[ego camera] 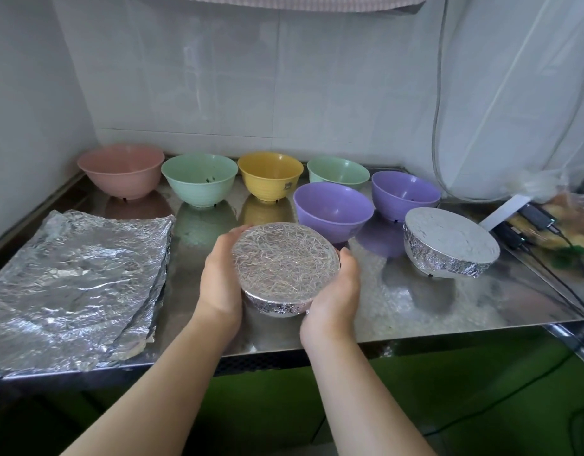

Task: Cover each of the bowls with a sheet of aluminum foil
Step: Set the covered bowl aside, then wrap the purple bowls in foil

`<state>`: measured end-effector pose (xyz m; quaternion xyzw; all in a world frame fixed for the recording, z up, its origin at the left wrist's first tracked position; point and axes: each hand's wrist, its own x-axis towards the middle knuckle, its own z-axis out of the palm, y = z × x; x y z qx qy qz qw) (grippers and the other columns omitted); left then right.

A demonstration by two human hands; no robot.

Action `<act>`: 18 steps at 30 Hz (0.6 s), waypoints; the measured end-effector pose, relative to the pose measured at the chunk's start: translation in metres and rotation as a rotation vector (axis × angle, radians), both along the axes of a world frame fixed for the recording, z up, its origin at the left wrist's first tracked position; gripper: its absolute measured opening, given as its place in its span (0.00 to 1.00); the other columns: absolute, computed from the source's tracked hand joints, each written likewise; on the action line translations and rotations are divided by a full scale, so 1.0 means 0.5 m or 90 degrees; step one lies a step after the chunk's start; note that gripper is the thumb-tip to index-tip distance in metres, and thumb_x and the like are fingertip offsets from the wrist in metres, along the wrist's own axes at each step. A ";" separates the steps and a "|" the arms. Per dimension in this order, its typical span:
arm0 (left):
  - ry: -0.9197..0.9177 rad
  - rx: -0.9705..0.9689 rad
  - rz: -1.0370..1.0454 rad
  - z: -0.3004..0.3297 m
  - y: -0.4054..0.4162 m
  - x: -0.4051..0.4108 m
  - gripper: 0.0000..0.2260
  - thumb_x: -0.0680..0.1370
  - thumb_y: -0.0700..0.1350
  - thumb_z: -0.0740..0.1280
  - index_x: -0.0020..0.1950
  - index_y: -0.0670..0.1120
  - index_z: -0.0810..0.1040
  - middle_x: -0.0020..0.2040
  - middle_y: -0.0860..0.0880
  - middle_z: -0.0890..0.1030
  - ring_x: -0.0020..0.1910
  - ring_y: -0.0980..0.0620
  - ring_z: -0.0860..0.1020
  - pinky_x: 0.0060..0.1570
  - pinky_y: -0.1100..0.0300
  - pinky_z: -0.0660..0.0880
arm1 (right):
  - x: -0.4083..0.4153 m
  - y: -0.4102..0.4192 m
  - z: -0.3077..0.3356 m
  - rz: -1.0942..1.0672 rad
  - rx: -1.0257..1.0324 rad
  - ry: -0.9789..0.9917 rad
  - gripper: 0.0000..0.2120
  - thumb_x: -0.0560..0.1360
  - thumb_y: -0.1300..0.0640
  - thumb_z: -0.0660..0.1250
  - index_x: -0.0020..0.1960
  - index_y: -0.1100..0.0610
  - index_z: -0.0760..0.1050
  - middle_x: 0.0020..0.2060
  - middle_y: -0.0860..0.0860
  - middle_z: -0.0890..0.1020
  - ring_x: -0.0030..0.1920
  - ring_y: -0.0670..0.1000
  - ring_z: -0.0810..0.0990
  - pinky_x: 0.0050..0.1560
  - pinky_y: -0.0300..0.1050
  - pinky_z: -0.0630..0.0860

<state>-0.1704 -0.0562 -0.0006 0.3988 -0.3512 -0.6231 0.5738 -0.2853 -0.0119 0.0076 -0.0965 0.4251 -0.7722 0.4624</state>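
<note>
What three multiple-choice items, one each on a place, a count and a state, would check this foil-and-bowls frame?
1. Where does the stack of foil sheets lie?
A. left end of the counter
B. right end
C. inside the pink bowl

2. How many bowls stand uncovered?
A. four
B. six
C. eight

3. How is the foil-covered bowl in front held?
A. by one hand
B. by neither hand
C. between both hands

Key: 1 A, the sheets lie flat at the counter's left end. 2 B, one pink, two green, one yellow and two purple are open. 3 C, the left hand and right hand cup its sides.
</note>
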 end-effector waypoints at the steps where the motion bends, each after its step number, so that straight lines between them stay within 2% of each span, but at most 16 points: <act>1: 0.020 0.001 0.008 -0.001 0.003 -0.001 0.21 0.77 0.57 0.65 0.64 0.47 0.85 0.62 0.42 0.85 0.65 0.40 0.82 0.73 0.37 0.70 | 0.001 -0.001 -0.005 -0.003 0.001 -0.003 0.20 0.87 0.47 0.56 0.57 0.55 0.85 0.51 0.52 0.90 0.54 0.53 0.88 0.53 0.49 0.80; 5: 0.068 0.003 0.061 -0.009 0.009 -0.010 0.28 0.72 0.61 0.67 0.66 0.47 0.84 0.64 0.43 0.85 0.66 0.42 0.81 0.74 0.38 0.69 | 0.008 -0.005 -0.014 -0.013 -0.020 -0.012 0.21 0.87 0.47 0.55 0.58 0.56 0.84 0.53 0.53 0.89 0.56 0.53 0.88 0.55 0.49 0.80; 9: 0.054 -0.011 0.079 -0.009 0.016 -0.016 0.23 0.78 0.58 0.61 0.64 0.49 0.85 0.61 0.45 0.86 0.65 0.44 0.82 0.73 0.42 0.71 | 0.007 -0.011 -0.018 -0.011 -0.015 -0.021 0.22 0.87 0.45 0.56 0.60 0.58 0.84 0.54 0.54 0.89 0.57 0.55 0.87 0.58 0.50 0.80; 10: 0.042 -0.018 0.088 -0.009 0.018 -0.018 0.20 0.78 0.57 0.61 0.60 0.51 0.87 0.60 0.46 0.87 0.63 0.45 0.83 0.70 0.45 0.74 | 0.003 -0.016 -0.025 -0.004 -0.012 -0.017 0.22 0.87 0.45 0.56 0.60 0.57 0.84 0.55 0.54 0.89 0.58 0.55 0.87 0.59 0.50 0.80; 12: 0.009 -0.027 0.116 -0.005 0.028 -0.017 0.16 0.81 0.52 0.61 0.52 0.52 0.89 0.53 0.50 0.88 0.56 0.51 0.85 0.57 0.56 0.79 | -0.005 -0.020 -0.034 0.002 0.013 0.016 0.21 0.87 0.45 0.56 0.59 0.56 0.84 0.55 0.55 0.89 0.56 0.54 0.87 0.59 0.51 0.81; 14: -0.020 -0.038 0.143 0.003 0.044 -0.009 0.16 0.84 0.48 0.59 0.50 0.50 0.88 0.49 0.52 0.88 0.51 0.54 0.85 0.49 0.61 0.79 | -0.017 -0.017 -0.037 0.005 0.028 0.055 0.21 0.87 0.46 0.56 0.57 0.55 0.85 0.54 0.55 0.89 0.54 0.53 0.88 0.57 0.50 0.81; 16: -0.050 -0.053 0.160 0.011 0.061 0.002 0.16 0.84 0.50 0.58 0.55 0.47 0.86 0.53 0.49 0.87 0.57 0.50 0.84 0.55 0.55 0.78 | -0.030 0.000 -0.029 0.007 0.005 0.082 0.21 0.87 0.49 0.54 0.54 0.55 0.85 0.50 0.53 0.89 0.51 0.51 0.88 0.53 0.48 0.81; 18: -0.087 -0.068 0.197 0.010 0.075 0.010 0.16 0.84 0.51 0.58 0.59 0.48 0.84 0.55 0.52 0.85 0.59 0.52 0.81 0.58 0.55 0.75 | -0.032 0.022 -0.017 0.004 -0.020 0.074 0.19 0.87 0.50 0.55 0.51 0.53 0.84 0.45 0.48 0.89 0.49 0.47 0.88 0.52 0.45 0.79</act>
